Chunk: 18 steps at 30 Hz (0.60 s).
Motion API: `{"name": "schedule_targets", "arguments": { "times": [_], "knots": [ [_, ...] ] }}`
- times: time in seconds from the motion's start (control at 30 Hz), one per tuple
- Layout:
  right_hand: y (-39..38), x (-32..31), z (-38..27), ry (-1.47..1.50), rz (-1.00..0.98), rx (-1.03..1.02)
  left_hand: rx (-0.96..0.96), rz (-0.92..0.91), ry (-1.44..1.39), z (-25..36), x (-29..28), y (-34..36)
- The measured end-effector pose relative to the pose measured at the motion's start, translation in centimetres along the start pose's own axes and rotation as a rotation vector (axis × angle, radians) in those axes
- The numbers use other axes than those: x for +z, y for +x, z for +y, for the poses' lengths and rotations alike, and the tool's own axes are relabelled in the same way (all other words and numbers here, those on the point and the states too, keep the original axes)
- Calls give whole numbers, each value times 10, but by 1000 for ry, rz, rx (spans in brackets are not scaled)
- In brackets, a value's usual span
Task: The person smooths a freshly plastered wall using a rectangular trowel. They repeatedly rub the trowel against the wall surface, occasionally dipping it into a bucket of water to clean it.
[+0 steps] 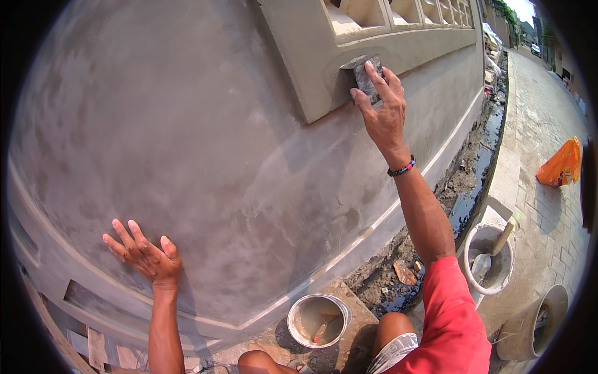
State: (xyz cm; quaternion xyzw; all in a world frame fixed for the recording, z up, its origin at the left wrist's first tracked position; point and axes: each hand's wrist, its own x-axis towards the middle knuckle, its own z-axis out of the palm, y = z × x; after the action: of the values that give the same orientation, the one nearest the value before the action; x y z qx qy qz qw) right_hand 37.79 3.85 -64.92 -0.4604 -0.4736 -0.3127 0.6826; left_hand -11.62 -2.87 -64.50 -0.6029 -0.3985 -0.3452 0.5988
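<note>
My right hand (387, 118) reaches up and grips a dark grey, mottled block (366, 82), possibly a sponge, between thumb and fingers. The block presses against the raised plaster border (311, 75) under a row of openwork vent blocks (358, 15). A damp-looking patch surrounds the contact. Lower down on the left, my left hand (152, 258) is spread with its fingers apart. It seems to rest on the smooth grey plastered wall (187, 137) and holds nothing.
Below me stands a white bucket (293, 319) of greyish liquid with a handled tool (324, 326). Another bucket (468, 252) at right holds a trowel (481, 268); a third bucket (559, 305) is beside it. A muddy ditch (464, 206) follows the wall. An orange bag (559, 165) sits on the paving.
</note>
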Motion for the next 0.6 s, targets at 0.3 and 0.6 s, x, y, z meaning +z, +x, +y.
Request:
{"name": "schedule_targets", "arguments": {
  "times": [0.3,0.6],
  "knots": [
    [-14,-3,-15,76,-39,29,-6,-16,28,0,2,-3],
    [30,-21,73,41,-25,515,-13,-30,28,5,2,-1]
  ]
}}
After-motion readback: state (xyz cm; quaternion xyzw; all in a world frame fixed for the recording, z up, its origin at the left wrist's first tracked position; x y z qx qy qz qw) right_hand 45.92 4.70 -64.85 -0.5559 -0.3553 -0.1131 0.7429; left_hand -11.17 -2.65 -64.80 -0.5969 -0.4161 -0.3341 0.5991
